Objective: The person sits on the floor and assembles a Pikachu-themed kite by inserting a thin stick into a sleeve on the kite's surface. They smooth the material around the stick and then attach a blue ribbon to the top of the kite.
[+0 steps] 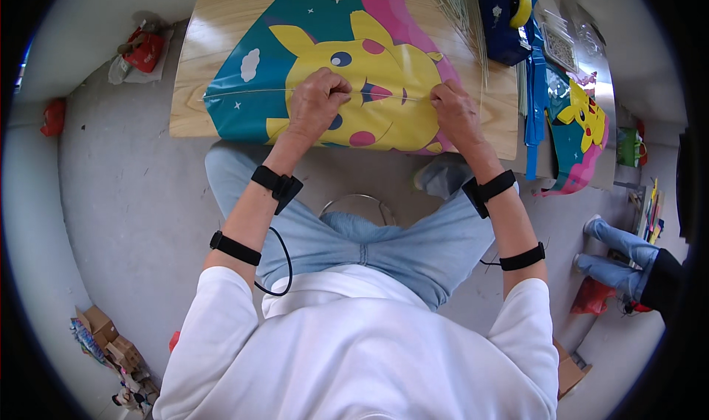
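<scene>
A colourful kite sail [244, 121] of thin glossy sheet lies on the wooden table [193, 65], printed with a yellow cartoon figure on teal and pink. A thin pale rod [247, 93] runs across it from the left corner toward the right edge. My left hand [316, 104] is closed over the middle of the sail, fingers pinched at the rod's line. At the right edge, my right hand [458, 115] pinches around the rod's end. The fingertips hide what exactly lies between them.
Several thin rods [461, 14] lie at the table's far right, beside a blue tape dispenser [504, 22] with yellow tape. Blue strips [535, 117] hang over the right edge. Another printed sail [580, 128] lies further right. A person in jeans [617, 261] stands right.
</scene>
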`<move>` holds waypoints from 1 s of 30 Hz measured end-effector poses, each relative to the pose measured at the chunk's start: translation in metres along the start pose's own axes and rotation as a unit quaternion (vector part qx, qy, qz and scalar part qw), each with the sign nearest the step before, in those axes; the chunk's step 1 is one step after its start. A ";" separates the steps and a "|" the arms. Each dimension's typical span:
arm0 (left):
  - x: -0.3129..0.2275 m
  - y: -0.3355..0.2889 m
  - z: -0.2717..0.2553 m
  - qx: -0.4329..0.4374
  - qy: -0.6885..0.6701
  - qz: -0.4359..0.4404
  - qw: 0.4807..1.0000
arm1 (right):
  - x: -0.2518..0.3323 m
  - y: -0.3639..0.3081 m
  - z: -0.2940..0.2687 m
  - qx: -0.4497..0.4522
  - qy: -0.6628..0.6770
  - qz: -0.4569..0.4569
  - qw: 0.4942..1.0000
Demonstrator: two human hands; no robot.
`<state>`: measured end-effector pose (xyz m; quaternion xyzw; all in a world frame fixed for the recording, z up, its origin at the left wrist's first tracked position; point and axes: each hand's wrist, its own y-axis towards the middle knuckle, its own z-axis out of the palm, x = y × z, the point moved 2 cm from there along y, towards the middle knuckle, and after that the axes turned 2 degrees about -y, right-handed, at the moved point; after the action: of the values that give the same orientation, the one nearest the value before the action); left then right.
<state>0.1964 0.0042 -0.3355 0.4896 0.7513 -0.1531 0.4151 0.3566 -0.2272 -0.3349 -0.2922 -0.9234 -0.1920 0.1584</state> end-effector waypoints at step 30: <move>0.146 -0.029 -0.189 -0.146 0.084 -0.211 0.963 | 0.071 0.049 0.032 0.128 0.172 0.063 0.975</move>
<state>0.0559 0.1997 -0.3388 0.2655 0.8840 -0.0837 0.3756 0.3247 -0.1412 -0.3215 -0.2893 -0.8793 -0.1092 0.3622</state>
